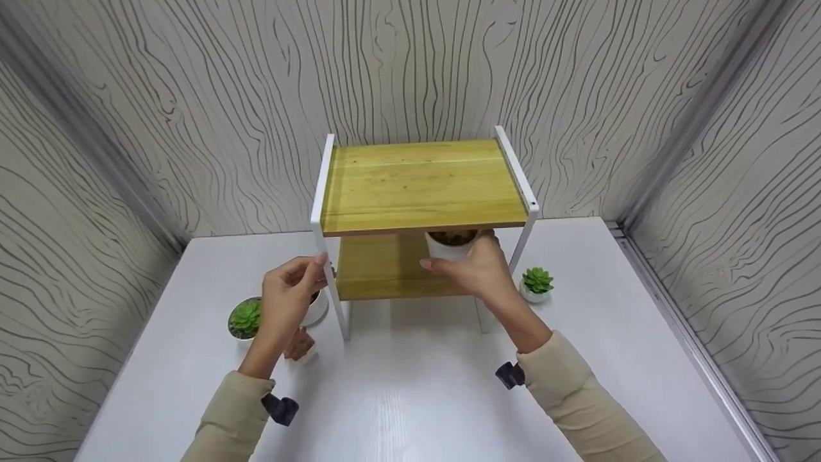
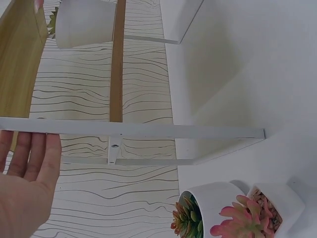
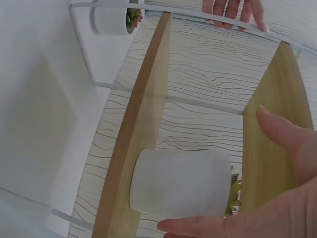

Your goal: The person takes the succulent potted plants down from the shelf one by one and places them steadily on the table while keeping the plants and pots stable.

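Note:
A two-tier shelf [image 1: 423, 186] with wooden boards and a white frame stands on the table. My left hand [image 1: 288, 292] holds its left front post [image 2: 148, 130], with thumb and fingertips at the bar. A white pot [image 3: 181, 183] with a small succulent [image 3: 235, 193] stands upright on the lower board [image 1: 378, 273], right of its middle. Beside that pot is my right hand [image 1: 478, 263], its fingers straight along the pot's right side. The thumb [image 3: 277, 129] stretches out apart from the pot, before the upper board. The upper board partly hides the pot from above.
Left of the shelf stand a green succulent [image 1: 246, 317], another white pot [image 1: 315, 311] and a pinkish succulent [image 2: 245, 218] in a faceted pot. To the right is a small green succulent [image 1: 537, 281]. Wood-patterned walls [image 1: 410, 64] enclose the white table [image 1: 410, 398].

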The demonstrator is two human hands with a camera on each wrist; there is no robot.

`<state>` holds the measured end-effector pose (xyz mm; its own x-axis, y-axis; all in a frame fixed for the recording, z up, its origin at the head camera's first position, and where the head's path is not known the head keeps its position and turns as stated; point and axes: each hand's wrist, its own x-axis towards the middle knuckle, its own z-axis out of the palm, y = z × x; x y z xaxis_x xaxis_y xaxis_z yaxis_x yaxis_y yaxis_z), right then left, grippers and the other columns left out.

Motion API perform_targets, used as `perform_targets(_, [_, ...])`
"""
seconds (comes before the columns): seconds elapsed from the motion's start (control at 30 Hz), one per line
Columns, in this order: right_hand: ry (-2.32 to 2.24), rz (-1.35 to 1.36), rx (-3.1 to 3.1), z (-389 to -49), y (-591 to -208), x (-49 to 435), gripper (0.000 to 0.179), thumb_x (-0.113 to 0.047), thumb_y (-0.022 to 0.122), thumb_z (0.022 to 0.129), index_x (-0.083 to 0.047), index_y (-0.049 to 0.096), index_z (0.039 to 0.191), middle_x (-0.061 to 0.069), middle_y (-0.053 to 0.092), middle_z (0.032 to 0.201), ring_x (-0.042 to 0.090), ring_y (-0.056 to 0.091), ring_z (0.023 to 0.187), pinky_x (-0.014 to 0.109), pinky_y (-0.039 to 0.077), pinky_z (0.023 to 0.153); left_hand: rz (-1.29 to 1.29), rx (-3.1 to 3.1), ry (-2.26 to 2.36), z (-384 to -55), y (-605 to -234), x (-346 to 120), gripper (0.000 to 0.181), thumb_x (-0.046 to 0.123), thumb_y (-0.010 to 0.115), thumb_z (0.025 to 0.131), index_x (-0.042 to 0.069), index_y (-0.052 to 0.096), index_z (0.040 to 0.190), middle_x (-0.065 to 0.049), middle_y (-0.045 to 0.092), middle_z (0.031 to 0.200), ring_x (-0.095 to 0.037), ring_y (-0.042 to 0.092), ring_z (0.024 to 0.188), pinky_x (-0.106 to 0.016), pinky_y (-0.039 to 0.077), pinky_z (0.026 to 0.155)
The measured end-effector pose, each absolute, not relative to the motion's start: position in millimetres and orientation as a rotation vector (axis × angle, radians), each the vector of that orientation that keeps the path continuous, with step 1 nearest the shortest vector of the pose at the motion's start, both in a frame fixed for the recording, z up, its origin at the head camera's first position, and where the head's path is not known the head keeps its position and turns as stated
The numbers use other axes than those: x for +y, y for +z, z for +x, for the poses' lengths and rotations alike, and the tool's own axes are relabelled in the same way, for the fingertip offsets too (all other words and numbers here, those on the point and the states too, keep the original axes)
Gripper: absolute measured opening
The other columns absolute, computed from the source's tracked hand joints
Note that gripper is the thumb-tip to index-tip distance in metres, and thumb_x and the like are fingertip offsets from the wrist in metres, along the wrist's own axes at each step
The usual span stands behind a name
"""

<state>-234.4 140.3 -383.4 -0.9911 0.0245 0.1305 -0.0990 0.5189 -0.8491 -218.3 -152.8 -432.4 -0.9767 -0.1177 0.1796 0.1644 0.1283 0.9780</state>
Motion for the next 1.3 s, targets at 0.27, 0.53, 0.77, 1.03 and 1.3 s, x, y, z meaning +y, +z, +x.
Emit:
perform_targets(0.27, [1.532,-0.016,-2.569,-244,-393,139,0.104,-0.034,0.084,0.062,-0.005,0.019,0.138,0.015,0.033,0.136,0.026,0.035,0.126,0.042,0.033,0.102,-0.050,-2.194,-1.939,-218,-433,-153,0.044,0.046,0.060,0.083,0.007,0.067,0.100,-0.013,0.065,0.103,-0.028,0.064,0.094,-0.027,0.052,0.079])
perform_targets(0.53, [1.550,-0.148,-2.434,-254,-399,124,0.086,-0.028,0.080,0.068,-0.007,0.026,0.132,0.012,0.038,0.128,0.021,0.043,0.119,0.037,0.039,0.097,-0.049,-2.200,-1.934,-217,-433,-155,0.043,0.046,0.060,0.083,0.007,0.067,0.100,-0.007,0.066,0.101,-0.020,0.065,0.091,-0.027,0.051,0.079])
perform_targets(0.77, [1.496,-0.146,-2.254,-256,-405,111,0.077,-0.021,0.078,0.070,-0.009,0.030,0.128,0.006,0.044,0.121,0.014,0.047,0.112,0.034,0.042,0.093,-0.052,-2.211,-1.931,-218,-433,-154,0.043,0.046,0.059,0.084,0.008,0.067,0.101,-0.007,0.066,0.101,-0.020,0.065,0.090,-0.029,0.051,0.080])
perform_targets(1.03, [1.488,-0.196,-2.020,-260,-416,87,0.082,-0.010,0.078,0.068,-0.007,0.026,0.132,0.012,0.037,0.122,0.017,0.040,0.112,0.033,0.041,0.093,0.003,-2.216,-1.937,-217,-432,-155,0.043,0.046,0.059,0.083,0.008,0.067,0.100,-0.010,0.065,0.100,-0.023,0.064,0.091,-0.027,0.051,0.080])
perform_targets(1.3, [1.643,-0.201,-1.828,-260,-418,76,0.075,-0.002,0.075,0.072,-0.010,0.028,0.129,0.009,0.043,0.113,0.020,0.050,0.099,0.031,0.049,0.076,-0.015,-2.207,-1.937,-217,-432,-152,0.043,0.047,0.059,0.083,0.008,0.067,0.100,-0.008,0.066,0.100,-0.020,0.064,0.090,-0.028,0.051,0.080])
